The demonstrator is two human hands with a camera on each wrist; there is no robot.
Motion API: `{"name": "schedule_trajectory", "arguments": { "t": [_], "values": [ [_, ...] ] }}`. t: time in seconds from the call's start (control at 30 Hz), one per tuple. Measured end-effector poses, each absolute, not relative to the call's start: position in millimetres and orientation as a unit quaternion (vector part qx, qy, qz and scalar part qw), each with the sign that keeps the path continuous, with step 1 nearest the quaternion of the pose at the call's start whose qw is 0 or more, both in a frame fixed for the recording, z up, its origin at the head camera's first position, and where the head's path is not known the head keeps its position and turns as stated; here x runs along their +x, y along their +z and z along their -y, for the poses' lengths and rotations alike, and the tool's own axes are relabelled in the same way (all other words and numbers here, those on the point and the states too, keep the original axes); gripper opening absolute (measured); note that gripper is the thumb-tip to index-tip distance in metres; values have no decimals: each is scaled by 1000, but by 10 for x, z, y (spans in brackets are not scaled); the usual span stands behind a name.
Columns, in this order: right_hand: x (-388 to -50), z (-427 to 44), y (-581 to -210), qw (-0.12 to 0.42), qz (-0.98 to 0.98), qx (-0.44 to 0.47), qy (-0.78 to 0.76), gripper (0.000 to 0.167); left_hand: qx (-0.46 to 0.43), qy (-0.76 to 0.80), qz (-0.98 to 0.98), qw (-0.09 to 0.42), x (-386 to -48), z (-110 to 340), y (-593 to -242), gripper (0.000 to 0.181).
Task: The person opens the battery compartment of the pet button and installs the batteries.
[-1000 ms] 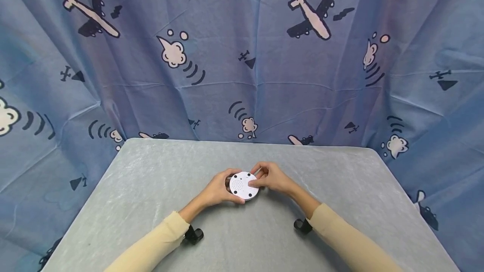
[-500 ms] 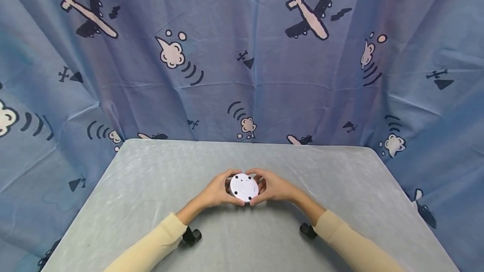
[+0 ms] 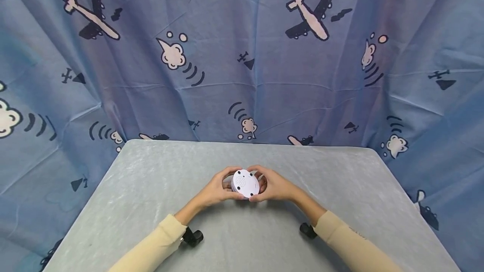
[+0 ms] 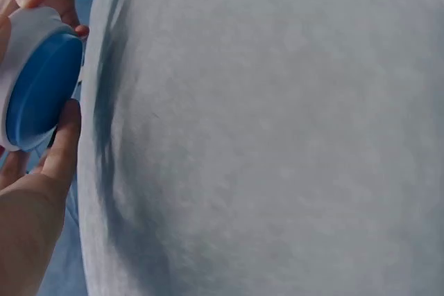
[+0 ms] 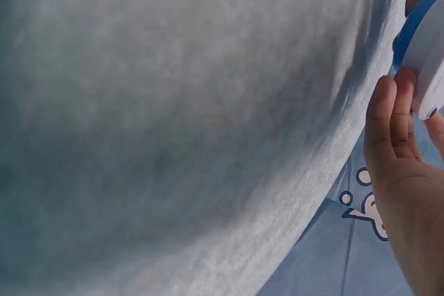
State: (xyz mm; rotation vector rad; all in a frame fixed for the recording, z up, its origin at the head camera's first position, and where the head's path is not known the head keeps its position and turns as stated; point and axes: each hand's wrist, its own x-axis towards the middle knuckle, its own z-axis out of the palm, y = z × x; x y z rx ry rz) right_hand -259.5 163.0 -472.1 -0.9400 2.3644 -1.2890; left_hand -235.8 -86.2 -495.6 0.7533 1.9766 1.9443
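Observation:
Between both hands is a round white device (image 3: pixel 245 184), its underside facing the head camera. That underside shows small black feet and a patch of tiny holes. Its other face is a raised blue disc (image 4: pixel 47 88), visible in the left wrist view. My left hand (image 3: pixel 214 187) grips the rim from the left, thumb at the near edge and fingers at the far edge. From the right, my right hand (image 3: pixel 277 186) grips the opposite rim the same way. In the right wrist view, fingertips (image 5: pixel 404 88) of the right hand touch its side. What exactly the device is, I cannot tell.
A table (image 3: pixel 170 167) under a pale grey cover lies below the hands. Behind it hangs a blue curtain (image 3: pixel 211 53) printed with airplanes and clouds. Black wrist cameras (image 3: pixel 193 237) are strapped beneath both wrists.
My right hand first had its thumb on the device's underside, then shifted to grip the right rim. Since then the device has risen a little and turned slightly. The left hand keeps its grip.

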Motion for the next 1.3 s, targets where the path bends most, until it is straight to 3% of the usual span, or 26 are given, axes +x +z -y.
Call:
{"name": "schedule_trajectory", "arguments": {
  "t": [0.33,0.57,0.73,1.0,1.3],
  "values": [
    [-2594,-1581,-4624,126,-828,-342,-426,85,257,656,-698,127,-2375,817,-4864,80],
    [-2597,-1624,-4599,94,-835,-364,-401,81,264,657,-693,136,-2351,804,-4900,90],
    [-2580,-1646,-4611,76,-838,-374,-390,79,275,631,-714,129,-2356,780,-4938,84],
    [-2576,-1635,-4594,103,-840,-350,-402,80,271,630,-717,123,-2378,771,-4884,81],
    [-2586,-1622,-4579,143,-813,-334,-455,82,263,613,-741,82,-2380,788,-4803,80]
  ]
}}
